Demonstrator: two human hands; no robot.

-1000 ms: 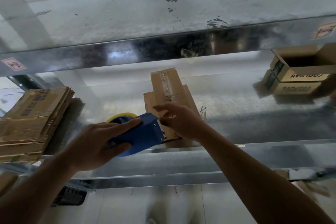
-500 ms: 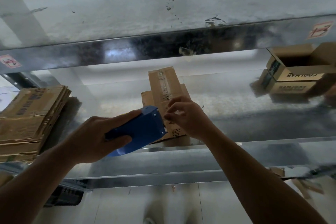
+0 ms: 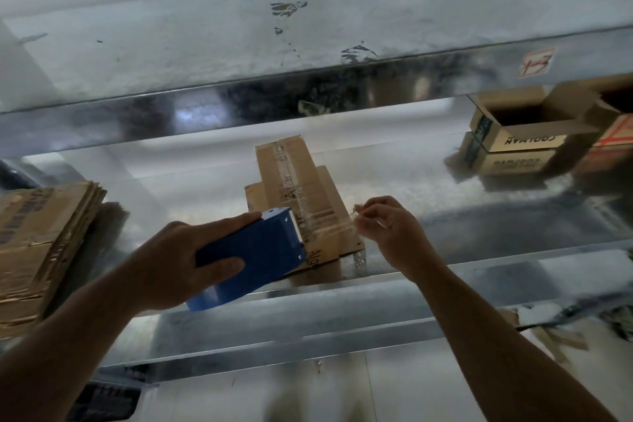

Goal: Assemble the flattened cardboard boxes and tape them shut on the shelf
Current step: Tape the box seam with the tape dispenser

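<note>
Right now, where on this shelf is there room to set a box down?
Bare shelf shows between the flattened stack and the taped box, and wider between that box and the open boxes. Front centre is crowded: left hand, tape dispenser, right hand pinching tape.

Probably a stockroom or warehouse.
Galvanised steel shelving [image 3: 479, 259] holds a stack of flattened cartons [image 3: 41, 243] and open printed boxes [image 3: 524, 139].

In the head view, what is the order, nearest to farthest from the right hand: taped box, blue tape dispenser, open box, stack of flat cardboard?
1. taped box, just left of the right hand, which pinches the tape.
2. blue tape dispenser, further left, in the left hand.
3. open box, back right on the shelf.
4. stack of flat cardboard, far left.
</note>
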